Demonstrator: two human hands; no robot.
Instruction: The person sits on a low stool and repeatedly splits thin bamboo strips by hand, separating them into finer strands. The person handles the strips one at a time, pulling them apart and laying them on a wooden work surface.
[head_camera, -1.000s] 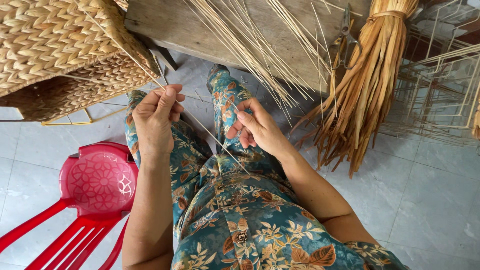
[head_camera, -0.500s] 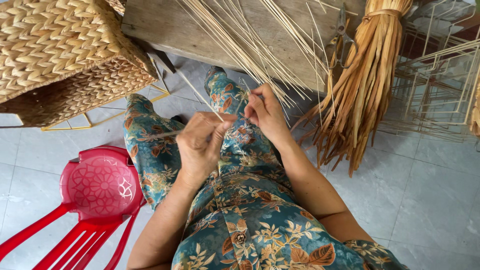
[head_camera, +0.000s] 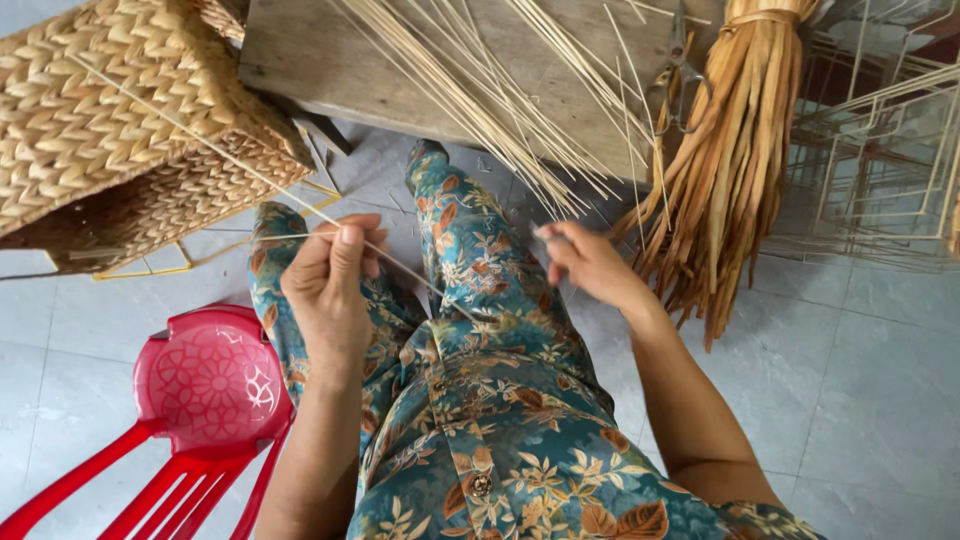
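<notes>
left hand (head_camera: 328, 290): grip pinched shut on a thin stick (head_camera: 235, 165), thumb + fingers near its lower end.
right hand (head_camera: 590, 262): fingers curled w/ tips close together; can't tell if it holds anything, the tips look blurry.
thin stick: long, pale, runs up and to the left from the left hand across the woven basket (head_camera: 90, 130); its low end goes down over the lap, between the two hands.
how it feels (my guess): very light, springy, bends easy, prob. snaps if folded hard. Smooth, so it may slip in the fingers.
where to hold (my guess): near the end being worked, w/ fingertips, not a fist; 2nd hand close by so the long part doesn't whip about.
stick pile (head_camera: 500, 90): many more thin sticks fanned on the wood desk (head_camera: 300, 55) above the knees.
leaf bundle (head_camera: 735, 150): dry, brown-yellow strips tied at the top, hanging just right of the right hand. Looks soft + floppy.
scissors (head_camera: 680, 70): lie on the desk by the bundle.
red chair (head_camera: 205, 385): plastic, on the floor left of the legs.
wire frames (head_camera: 880, 150): stacked far right.
</notes>
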